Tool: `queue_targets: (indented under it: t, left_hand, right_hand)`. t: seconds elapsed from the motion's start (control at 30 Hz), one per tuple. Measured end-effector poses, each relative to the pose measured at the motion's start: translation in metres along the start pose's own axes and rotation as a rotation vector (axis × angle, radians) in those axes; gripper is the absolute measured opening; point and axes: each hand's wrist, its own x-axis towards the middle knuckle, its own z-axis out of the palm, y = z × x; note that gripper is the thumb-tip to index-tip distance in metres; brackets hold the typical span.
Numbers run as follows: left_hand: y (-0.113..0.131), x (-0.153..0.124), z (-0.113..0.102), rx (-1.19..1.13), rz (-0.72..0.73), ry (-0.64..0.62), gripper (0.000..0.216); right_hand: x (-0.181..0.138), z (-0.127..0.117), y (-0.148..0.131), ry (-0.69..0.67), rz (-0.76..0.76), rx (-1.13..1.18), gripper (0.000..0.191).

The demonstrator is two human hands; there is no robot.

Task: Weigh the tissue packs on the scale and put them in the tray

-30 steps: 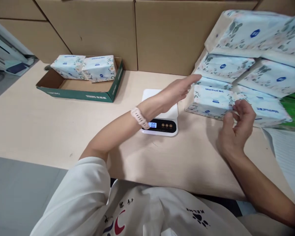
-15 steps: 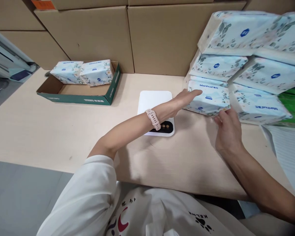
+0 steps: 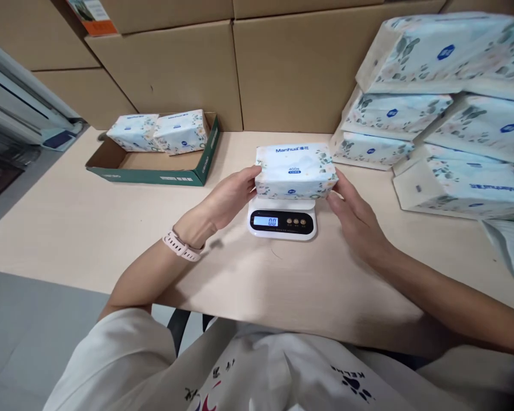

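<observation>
A pack of tissues (image 3: 295, 171), pale blue and white with a leaf print, is held level between both hands over a white digital scale (image 3: 261, 230). The scale's display reads 0.0, and the pack hides most of its platform. My left hand (image 3: 231, 197), with a pink watch strap on the wrist, grips the pack's left end. At the right end, my right hand (image 3: 355, 214) presses its fingers and thumb against the pack. Whether the pack's underside touches the platform I cannot tell.
A green-sided cardboard tray (image 3: 149, 176) with two tissue packs (image 3: 182, 131) stands at the back left. More tissue packs (image 3: 420, 54) are stacked on the right. Large cardboard boxes (image 3: 291, 74) form a wall behind the wooden table (image 3: 89, 228).
The tissue pack from the front of the right-hand stack has moved left to above the scale. Both hands now hold it by its ends, and the scale's display shows.
</observation>
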Motion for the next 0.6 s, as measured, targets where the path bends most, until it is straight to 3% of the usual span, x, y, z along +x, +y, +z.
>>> queue_targets:
  t: [0.13, 0.33, 0.43, 0.6]
  left_hand:
    - [-0.002, 0.005, -0.014, -0.03, -0.022, 0.079, 0.014]
    - [-0.018, 0.034, -0.047, -0.139, -0.067, 0.458, 0.016]
    - [-0.029, 0.046, -0.055, -0.219, -0.106, 0.582, 0.019]
    - [-0.031, 0.049, -0.057, -0.258, -0.101, 0.57, 0.019]
  right_hand:
    - [0.006, 0.007, 0.022, 0.124, -0.032, 0.084, 0.075]
    - [0.036, 0.015, 0.067, 0.47, 0.025, 0.235, 0.063]
    - [0.043, 0.018, 0.071, 0.516, 0.085, 0.283, 0.066]
    - [0.037, 0.016, 0.065, 0.476, 0.08, 0.267, 0.063]
